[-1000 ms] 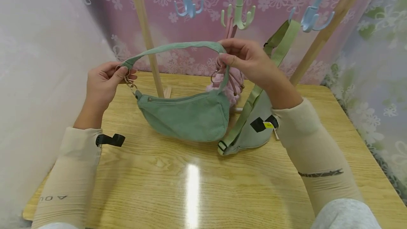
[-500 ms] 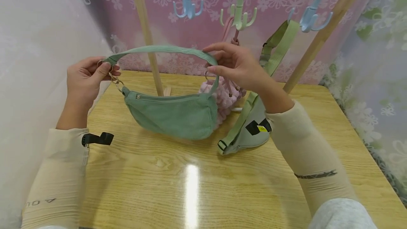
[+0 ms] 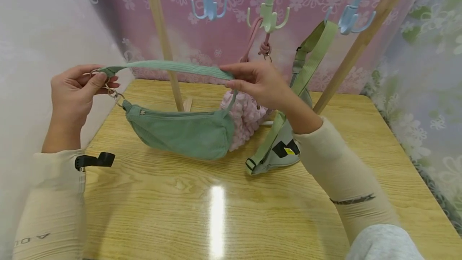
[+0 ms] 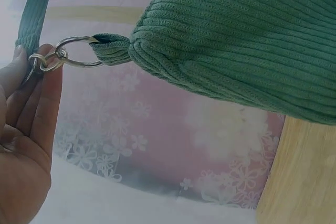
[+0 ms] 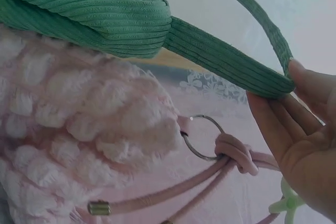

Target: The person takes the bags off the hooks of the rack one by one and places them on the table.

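A green corduroy shoulder bag (image 3: 180,133) hangs in the air between both hands, its top zipper closed. My left hand (image 3: 73,91) pinches the strap's end beside the gold metal rings (image 4: 55,59) that link it to the bag. At the strap's other end, my right hand (image 3: 261,81) holds the green strap (image 5: 226,59) between thumb and fingers. Behind the bag's right end is a fluffy pink bag (image 3: 247,117), partly hidden. Its pink cord goes up to a light green hook (image 3: 268,17).
A grey-green sling bag (image 3: 283,143) hangs by its strap from the right blue hook (image 3: 348,19) and touches the wooden table (image 3: 162,208). Another blue hook (image 3: 209,9) is at upper left. Wooden poles (image 3: 162,31) flank the hooks, with a floral curtain behind.
Both hands and the green bag have moved left, the left hand farther, so the strap is stretched longer and flatter. More of the pink bag shows. The hanging bags stay in place.
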`<state>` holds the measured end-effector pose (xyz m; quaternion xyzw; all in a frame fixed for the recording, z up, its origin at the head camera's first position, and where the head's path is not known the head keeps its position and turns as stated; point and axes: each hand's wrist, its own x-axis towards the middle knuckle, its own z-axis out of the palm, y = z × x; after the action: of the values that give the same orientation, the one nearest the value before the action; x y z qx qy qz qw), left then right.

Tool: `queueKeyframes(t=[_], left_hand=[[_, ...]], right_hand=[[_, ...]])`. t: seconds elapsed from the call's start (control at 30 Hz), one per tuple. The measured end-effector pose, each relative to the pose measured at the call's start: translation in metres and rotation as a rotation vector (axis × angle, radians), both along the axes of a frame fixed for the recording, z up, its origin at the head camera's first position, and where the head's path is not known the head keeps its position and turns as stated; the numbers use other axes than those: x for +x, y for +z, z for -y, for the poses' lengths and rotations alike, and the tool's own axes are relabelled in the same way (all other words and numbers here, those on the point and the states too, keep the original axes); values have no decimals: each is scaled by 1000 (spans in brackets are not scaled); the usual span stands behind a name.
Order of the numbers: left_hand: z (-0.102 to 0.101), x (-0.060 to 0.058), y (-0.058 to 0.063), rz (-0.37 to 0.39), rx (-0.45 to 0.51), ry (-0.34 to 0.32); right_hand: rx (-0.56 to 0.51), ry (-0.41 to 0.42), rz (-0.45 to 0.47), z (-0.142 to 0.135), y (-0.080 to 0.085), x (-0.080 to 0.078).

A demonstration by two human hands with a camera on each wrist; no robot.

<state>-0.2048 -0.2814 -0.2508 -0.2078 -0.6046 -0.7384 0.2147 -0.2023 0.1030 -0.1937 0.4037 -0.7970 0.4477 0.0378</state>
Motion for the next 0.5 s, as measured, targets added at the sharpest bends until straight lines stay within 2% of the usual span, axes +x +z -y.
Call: queueKeyframes(t=[0.23, 0.37, 0.5], left_hand=[[11, 5, 0, 16, 28, -12], [16, 8, 0, 28, 38, -30], [21, 14, 0, 40, 14, -53]], right_hand=[[-9, -30, 22, 7, -8, 3], [-49, -9, 62, 10, -18, -3], [-39, -4, 38, 12, -29, -10]])
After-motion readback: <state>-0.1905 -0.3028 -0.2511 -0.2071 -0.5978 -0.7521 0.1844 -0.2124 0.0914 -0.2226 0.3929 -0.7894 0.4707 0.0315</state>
